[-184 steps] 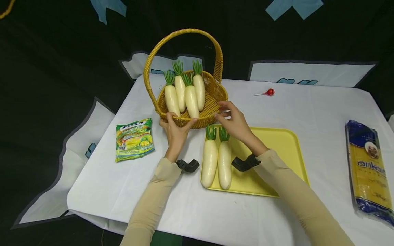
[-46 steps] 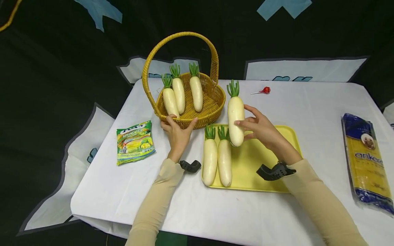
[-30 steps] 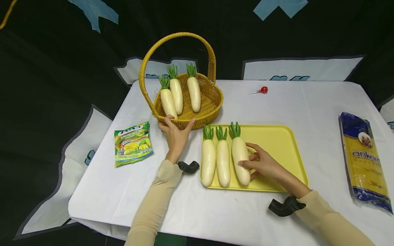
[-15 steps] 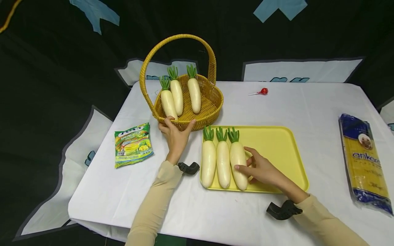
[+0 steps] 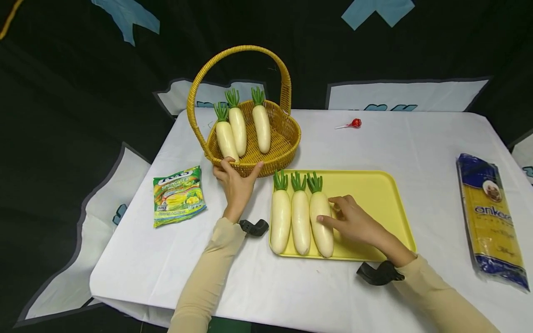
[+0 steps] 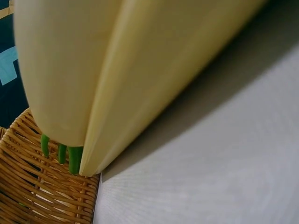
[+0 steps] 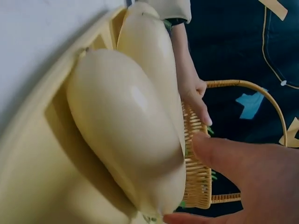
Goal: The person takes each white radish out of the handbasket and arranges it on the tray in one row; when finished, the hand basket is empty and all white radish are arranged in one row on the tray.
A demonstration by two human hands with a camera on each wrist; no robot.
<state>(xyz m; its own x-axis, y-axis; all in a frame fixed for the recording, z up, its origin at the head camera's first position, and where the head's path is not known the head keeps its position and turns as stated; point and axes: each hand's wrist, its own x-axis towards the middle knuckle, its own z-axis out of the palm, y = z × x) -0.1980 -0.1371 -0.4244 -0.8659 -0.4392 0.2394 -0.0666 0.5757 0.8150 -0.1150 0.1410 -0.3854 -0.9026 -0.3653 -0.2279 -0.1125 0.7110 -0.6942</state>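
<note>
Three white radishes with green stubby tops lie side by side on the left part of a yellow tray [image 5: 370, 203]. My right hand [image 5: 354, 222] hovers at the rightmost radish [image 5: 321, 224], its thumb over the top and its fingers loosely bent beside it. In the right wrist view, the thumb [image 7: 215, 151] stands a little off the radishes. My left hand [image 5: 238, 187] holds the front rim of a wicker basket [image 5: 279, 162], thumb and fingers spread along it. Inside the basket lean three more radishes [image 5: 261, 129].
A green candy bag [image 5: 178, 196] lies left of the basket. Behind the tray is a red lollipop [image 5: 355, 123]. A yellow and blue pasta packet [image 5: 493, 222] lies at the right. The basket's tall handle [image 5: 245, 48] arches above it.
The right hand took a radish from the basket and laid it third in the row on the tray, then slid it left and loosened its fingers. The left hand stayed at the basket rim.
</note>
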